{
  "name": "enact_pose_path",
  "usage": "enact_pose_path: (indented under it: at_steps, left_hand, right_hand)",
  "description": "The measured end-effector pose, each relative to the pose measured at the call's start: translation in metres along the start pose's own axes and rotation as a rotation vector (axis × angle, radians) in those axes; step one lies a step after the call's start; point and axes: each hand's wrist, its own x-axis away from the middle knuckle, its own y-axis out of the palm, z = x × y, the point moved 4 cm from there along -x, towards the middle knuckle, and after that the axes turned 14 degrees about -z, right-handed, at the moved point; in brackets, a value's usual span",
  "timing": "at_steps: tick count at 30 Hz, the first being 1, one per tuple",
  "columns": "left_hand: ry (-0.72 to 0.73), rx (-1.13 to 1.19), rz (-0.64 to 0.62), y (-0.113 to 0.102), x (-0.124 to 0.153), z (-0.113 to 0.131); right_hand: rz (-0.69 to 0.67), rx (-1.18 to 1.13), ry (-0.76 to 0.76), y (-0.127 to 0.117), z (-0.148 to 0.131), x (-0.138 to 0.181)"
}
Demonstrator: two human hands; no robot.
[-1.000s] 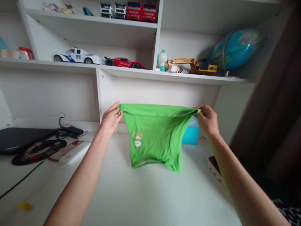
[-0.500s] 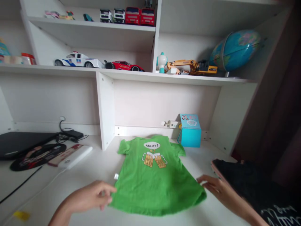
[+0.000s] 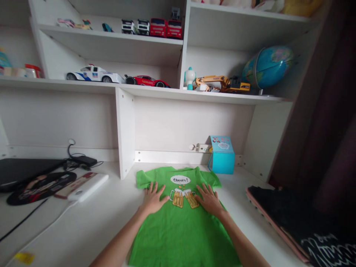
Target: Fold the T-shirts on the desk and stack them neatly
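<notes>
Leftmost, a flat black device [image 3: 27, 172] and a round dark disc [image 3: 41, 187] lie on the white desk [image 3: 116, 204], with a white box [image 3: 90, 187] just beside the disc. Next comes the green T-shirt [image 3: 180, 233], spread front-up on the desk, the left hand [image 3: 152, 200] resting loosely with splayed fingers near its left sleeve and the right hand [image 3: 210, 200] likewise released, palm down, beside the beer-mug print [image 3: 184, 199]. Farther right, a blue desk calendar [image 3: 223, 161] stands behind the right sleeve, and dark folded cloth [image 3: 300, 211] lies near the desk's right side.

"cheers!" stands in the bubble [image 3: 175, 183] on the green t-shirt [image 3: 180, 231].
</notes>
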Motion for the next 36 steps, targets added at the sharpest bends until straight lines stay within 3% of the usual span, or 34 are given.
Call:
enact_pose_path:
  at_steps: [5,36]
  left_hand:
    - [-0.039,-0.059,0.039,0.010,-0.005,-0.020]
    - [-0.045,-0.074,0.036,0.011,-0.009,-0.013]
  right_hand:
    - [-0.040,0.026,0.050,0.013,0.009,-0.002]
    - [-0.044,0.082,0.072,0.019,0.017,-0.013]
